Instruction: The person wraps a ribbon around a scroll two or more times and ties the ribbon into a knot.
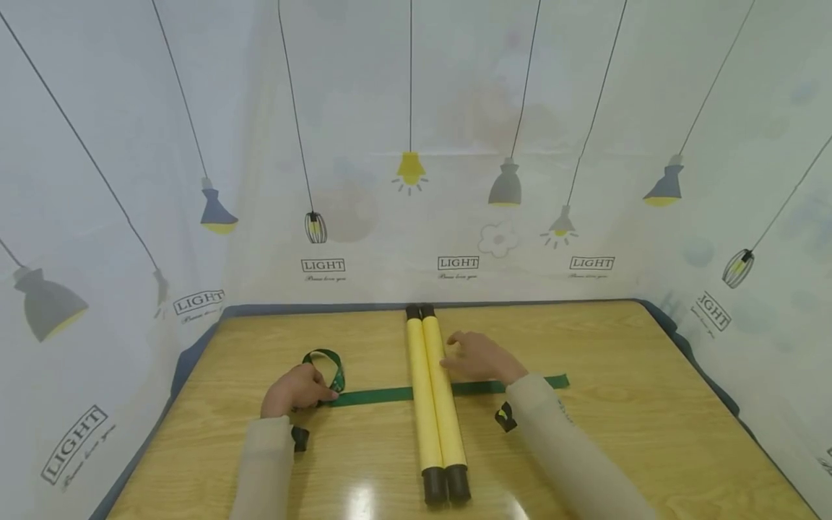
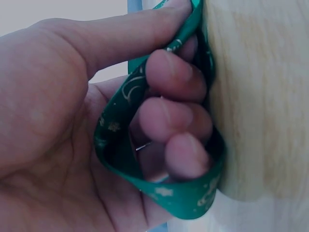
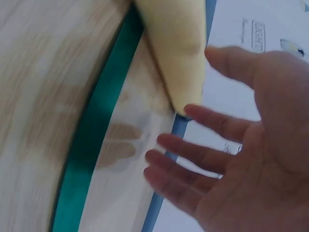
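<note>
Two yellow rods with black end caps (image 1: 424,397) lie side by side on the table, pointing away from me. A flat green ribbon (image 1: 377,396) runs crosswise beneath them, its free end out to the right. Left of the rods, my left hand (image 1: 299,388) pinches the ribbon between thumb and index finger. A patterned loop of the ribbon (image 2: 188,198) passes round the other curled fingers in the left wrist view. My right hand (image 1: 481,357) is just right of the rods, over the ribbon, fingers spread and holding nothing. In the right wrist view its fingertips overlap a rod's far end (image 3: 176,58).
The wooden table (image 1: 617,433) has a blue-grey border along its back and side edges. A white wall covering (image 1: 370,94) printed with hanging lamps rises behind it and on both sides. A small black object (image 1: 505,417) shows by the right wrist.
</note>
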A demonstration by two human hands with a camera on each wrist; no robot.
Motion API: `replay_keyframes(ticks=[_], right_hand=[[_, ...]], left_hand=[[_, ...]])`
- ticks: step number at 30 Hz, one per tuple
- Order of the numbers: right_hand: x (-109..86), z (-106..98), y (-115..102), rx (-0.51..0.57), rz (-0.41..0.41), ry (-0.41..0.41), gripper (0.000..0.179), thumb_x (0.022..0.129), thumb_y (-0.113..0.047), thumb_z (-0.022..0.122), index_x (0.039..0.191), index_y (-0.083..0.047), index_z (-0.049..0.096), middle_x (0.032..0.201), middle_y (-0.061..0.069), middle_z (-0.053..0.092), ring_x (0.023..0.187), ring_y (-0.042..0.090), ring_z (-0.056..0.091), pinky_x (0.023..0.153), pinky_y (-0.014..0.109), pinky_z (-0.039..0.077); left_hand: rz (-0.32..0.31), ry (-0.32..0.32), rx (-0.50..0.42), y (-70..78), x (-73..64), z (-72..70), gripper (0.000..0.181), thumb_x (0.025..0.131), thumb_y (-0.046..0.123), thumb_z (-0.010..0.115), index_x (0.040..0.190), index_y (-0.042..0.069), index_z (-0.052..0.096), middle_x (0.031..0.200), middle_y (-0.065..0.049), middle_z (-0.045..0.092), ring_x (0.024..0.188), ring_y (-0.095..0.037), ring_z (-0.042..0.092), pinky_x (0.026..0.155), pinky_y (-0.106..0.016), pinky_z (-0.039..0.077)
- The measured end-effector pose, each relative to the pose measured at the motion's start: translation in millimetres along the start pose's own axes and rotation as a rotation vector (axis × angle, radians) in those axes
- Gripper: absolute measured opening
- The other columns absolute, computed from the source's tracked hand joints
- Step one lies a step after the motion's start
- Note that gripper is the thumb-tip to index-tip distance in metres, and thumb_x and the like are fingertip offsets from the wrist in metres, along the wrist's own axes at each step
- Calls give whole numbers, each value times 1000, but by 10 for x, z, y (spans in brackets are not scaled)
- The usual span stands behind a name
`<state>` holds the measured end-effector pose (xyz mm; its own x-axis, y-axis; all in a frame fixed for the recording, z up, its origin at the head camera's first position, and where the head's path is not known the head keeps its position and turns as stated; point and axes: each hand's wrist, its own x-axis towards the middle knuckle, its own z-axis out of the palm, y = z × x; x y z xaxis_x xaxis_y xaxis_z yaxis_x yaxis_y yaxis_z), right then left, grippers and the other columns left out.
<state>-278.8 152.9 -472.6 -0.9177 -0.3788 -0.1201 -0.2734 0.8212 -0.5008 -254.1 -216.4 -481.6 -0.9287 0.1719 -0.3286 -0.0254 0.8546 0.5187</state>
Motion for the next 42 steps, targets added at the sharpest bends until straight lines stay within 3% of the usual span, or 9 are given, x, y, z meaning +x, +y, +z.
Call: replay_keyframes(ticks=[6, 10, 16, 24, 30, 36, 42], right_hand=[[-19, -19, 327, -39, -141, -8, 62, 95, -33, 73, 146, -4, 53, 144, 22, 58, 131, 41, 57, 110, 56, 45], [-85, -35, 498, -85, -203, 24, 62, 92, -32, 77, 142, -2, 56, 140, 22, 60, 128, 42, 57, 108, 57, 46], [-215, -71, 673, -67, -152, 69, 56, 86, -35, 83, 128, -3, 65, 117, 15, 67, 108, 32, 63, 97, 51, 52], [-353, -70, 722, 60, -98, 19, 39, 83, -29, 87, 110, -7, 69, 95, 1, 66, 88, 15, 59, 81, 37, 51], [-400, -68, 746, 60, -62, -1, 25, 86, -26, 84, 101, -12, 69, 89, -2, 64, 83, 14, 56, 78, 35, 49], [-390, -72, 763, 2, -104, -39, 13, 92, -27, 78, 88, -18, 70, 80, -7, 63, 74, 10, 54, 68, 28, 46], [-398, -92, 797, 12, -131, -59, 17, 97, -30, 72, 82, -22, 68, 74, -10, 59, 68, 7, 51, 63, 25, 44]], left_hand=[[7, 4, 2, -15, -17, -2, 31, 94, 26, 75, 70, 7, 70, 53, 4, 46, 50, -11, 39, 50, -25, 35], [11, 1, -1, -18, -16, -1, 29, 95, 26, 75, 72, 9, 71, 54, 3, 48, 50, -11, 42, 50, -26, 37], [30, -5, -12, -10, -21, -5, 29, 95, 26, 74, 73, 8, 71, 54, 3, 47, 50, -11, 42, 51, -26, 38], [29, -11, -52, -55, -52, -20, 25, 95, 23, 75, 75, 7, 71, 54, 0, 52, 47, -11, 44, 52, -26, 41], [43, -26, -97, -43, -46, -18, 22, 94, 20, 75, 78, 6, 69, 64, -5, 63, 54, -15, 58, 54, -28, 48], [54, -98, -243, -52, -39, -28, 15, 94, 9, 72, 83, 5, 63, 70, -10, 67, 57, -19, 65, 56, -30, 54], [110, -123, -217, -30, -49, -39, 6, 95, 4, 63, 89, 4, 63, 68, -10, 67, 53, -16, 62, 54, -29, 53]])
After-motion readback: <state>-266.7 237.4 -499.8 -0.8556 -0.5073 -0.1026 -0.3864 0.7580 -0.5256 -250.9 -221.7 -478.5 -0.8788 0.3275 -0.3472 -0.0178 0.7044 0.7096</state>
